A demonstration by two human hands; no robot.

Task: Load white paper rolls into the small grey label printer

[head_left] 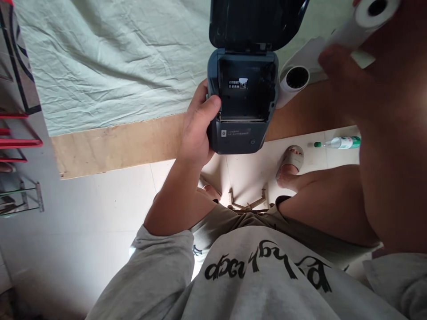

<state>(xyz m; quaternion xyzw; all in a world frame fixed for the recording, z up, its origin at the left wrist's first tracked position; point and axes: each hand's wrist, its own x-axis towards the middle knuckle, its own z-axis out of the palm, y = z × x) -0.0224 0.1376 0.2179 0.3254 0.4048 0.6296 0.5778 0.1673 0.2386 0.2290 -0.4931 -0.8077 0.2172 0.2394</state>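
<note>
My left hand (200,120) is wrapped round the left side of a dark label printer (238,138), thumb on its front edge. The printer's lid (255,22) is swung up, and no roll sits in its compartment, where a small white sticker shows. My right hand (350,80), dark and partly blurred, is closed on a white paper roll (362,26) at the upper right. A second, smaller white roll (292,86) rests against or just beside the printer's right side. A loose strip of paper (307,53) spans the space between the two rolls.
A pale green cloth (116,58) covers a bed or table with a wooden edge board (120,142). Red racks (20,138) and a green metal frame (23,198) stand at the left. A green-capped bottle (343,142) lies on the tiled floor (96,200).
</note>
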